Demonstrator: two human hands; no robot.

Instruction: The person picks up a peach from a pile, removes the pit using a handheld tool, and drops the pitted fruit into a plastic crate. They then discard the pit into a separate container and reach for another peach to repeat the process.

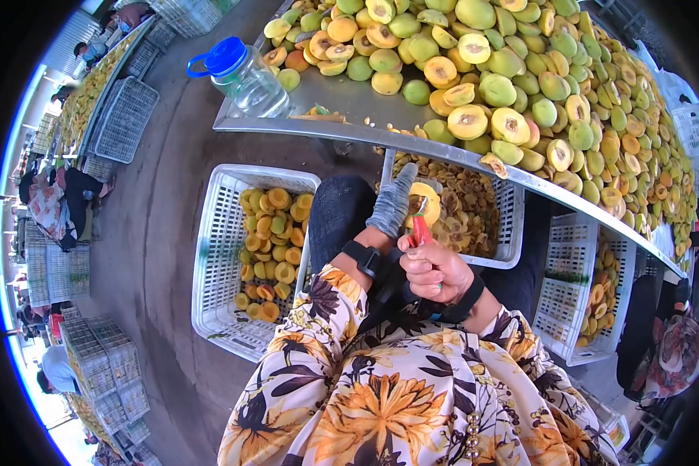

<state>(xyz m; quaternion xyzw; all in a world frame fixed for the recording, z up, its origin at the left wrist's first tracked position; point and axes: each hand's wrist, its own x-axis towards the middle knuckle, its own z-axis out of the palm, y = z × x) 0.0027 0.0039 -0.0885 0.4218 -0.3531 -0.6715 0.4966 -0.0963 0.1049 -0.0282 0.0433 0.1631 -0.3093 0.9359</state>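
Observation:
My left hand (394, 203), in a grey knit glove, holds a peach half (422, 203) with its yellow cut face turned up. In my bare right hand (436, 272) is a small red-handled pitting tool (420, 229), its metal tip against the cut face. The fingers are wrapped round the handle, and the exact shape of the tip is hard to make out. Both hands are above a white crate of brown and yellow scraps (512, 233), between my knees. Halved and whole peaches (499, 90) are heaped on the metal table (349, 128) in front.
A white crate of peach halves (210, 256) stands at my left, and another crate (555, 287) at my right. A blue-capped water bottle (258, 87) lies on the table's left corner. Stacked crates (105, 365) and other people (58, 198) line the left side. Another person (676, 349) is at right.

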